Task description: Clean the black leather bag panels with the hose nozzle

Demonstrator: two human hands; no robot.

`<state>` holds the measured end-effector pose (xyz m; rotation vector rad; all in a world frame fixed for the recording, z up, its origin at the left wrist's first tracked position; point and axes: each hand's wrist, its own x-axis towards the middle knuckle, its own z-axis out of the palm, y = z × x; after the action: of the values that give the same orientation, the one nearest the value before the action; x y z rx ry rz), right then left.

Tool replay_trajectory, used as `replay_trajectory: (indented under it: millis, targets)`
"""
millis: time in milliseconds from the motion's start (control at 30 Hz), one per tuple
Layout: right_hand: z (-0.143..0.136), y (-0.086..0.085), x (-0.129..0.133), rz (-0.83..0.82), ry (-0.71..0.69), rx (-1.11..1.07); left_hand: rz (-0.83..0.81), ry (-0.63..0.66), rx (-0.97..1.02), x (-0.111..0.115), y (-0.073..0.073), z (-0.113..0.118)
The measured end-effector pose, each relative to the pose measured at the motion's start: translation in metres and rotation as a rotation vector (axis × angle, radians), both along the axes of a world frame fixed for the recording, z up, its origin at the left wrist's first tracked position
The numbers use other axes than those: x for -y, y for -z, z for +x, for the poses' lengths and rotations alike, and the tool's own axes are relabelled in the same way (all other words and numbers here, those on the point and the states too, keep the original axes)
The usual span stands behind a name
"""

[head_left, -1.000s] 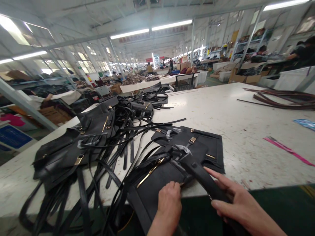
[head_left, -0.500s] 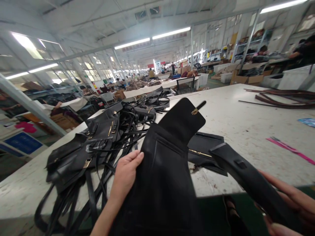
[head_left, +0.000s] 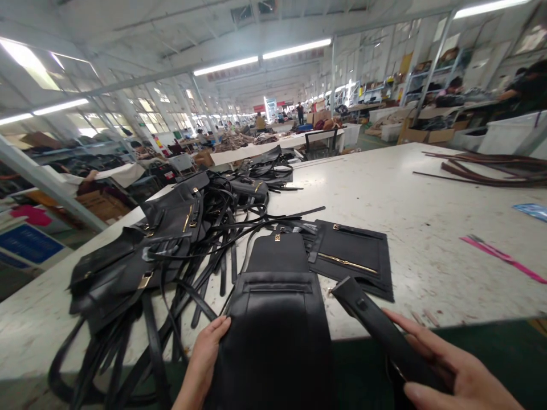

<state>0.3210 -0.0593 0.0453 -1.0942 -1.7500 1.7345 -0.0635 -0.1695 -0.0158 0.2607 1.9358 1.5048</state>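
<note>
black bag panel (head_left: 276, 336) | flap spread outward | black strap (head_left: 383, 329) | slanting beside panel

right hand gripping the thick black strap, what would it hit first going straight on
Past the strap, the right hand would probably meet the flat black leather-like panel with a gold zipper on the white table; depth is unclear, so it might pass above.

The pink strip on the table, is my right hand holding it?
No, the right hand holds a thick black strap, and the pink strip lies apart on the white table.
</note>
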Motion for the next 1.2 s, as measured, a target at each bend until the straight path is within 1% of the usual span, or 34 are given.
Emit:
replay_trajectory:
  millis: [67, 100, 167, 300, 467, 567, 633, 700, 767, 833, 933, 1000, 1067, 1133, 1200]
  targets:
    - [-0.01, 0.0, -0.001, -0.084, -0.007, 0.01, -0.006, 0.069, 0.13, 0.001, 0.004, 0.0]
    - [-0.015, 0.003, -0.002, -0.133, -0.014, 0.014, 0.005, 0.114, 0.178, 0.001, 0.004, 0.002]
    - [-0.025, 0.01, -0.005, -0.208, -0.036, 0.011, 0.045, 0.182, 0.209, 0.0, 0.0, 0.007]
    - [-0.046, 0.022, -0.021, -0.222, -0.12, 0.008, 0.09, 0.218, 0.12, -0.005, -0.007, 0.015]
    - [-0.077, 0.027, -0.048, -0.195, -0.206, -0.02, 0.122, 0.309, 0.042, -0.004, -0.002, 0.017]
    - [-0.094, 0.025, -0.054, -0.145, -0.211, -0.043, 0.172, 0.335, 0.037, -0.005, -0.002, 0.013]
    - [-0.104, 0.02, -0.051, -0.12, -0.199, -0.052, 0.185, 0.352, 0.09, -0.011, -0.005, 0.005]
    - [-0.113, 0.013, -0.045, -0.129, -0.219, -0.074, 0.196, 0.334, 0.163, -0.022, -0.01, -0.006]
    - [-0.124, 0.008, -0.039, -0.16, -0.274, -0.1, 0.217, 0.297, 0.211, -0.037, -0.011, -0.016]
    - [-0.138, 0.006, -0.035, -0.187, -0.324, -0.12, 0.235, 0.267, 0.229, -0.051, -0.008, -0.022]
    - [-0.162, 0.013, -0.034, -0.233, -0.371, -0.153, 0.258, 0.259, 0.243, -0.062, 0.006, -0.021]
    - [-0.178, 0.021, -0.036, -0.265, -0.397, -0.174, 0.267, 0.253, 0.257, -0.062, 0.016, -0.017]
    - [-0.193, 0.027, -0.037, -0.273, -0.411, -0.187, 0.27, 0.253, 0.275, -0.059, 0.023, -0.014]
    - [-0.203, 0.029, -0.038, -0.257, -0.397, -0.201, 0.273, 0.253, 0.291, -0.056, 0.026, -0.012]
    - [-0.208, 0.027, -0.04, -0.218, -0.327, -0.239, 0.284, 0.257, 0.305, -0.055, 0.025, -0.012]
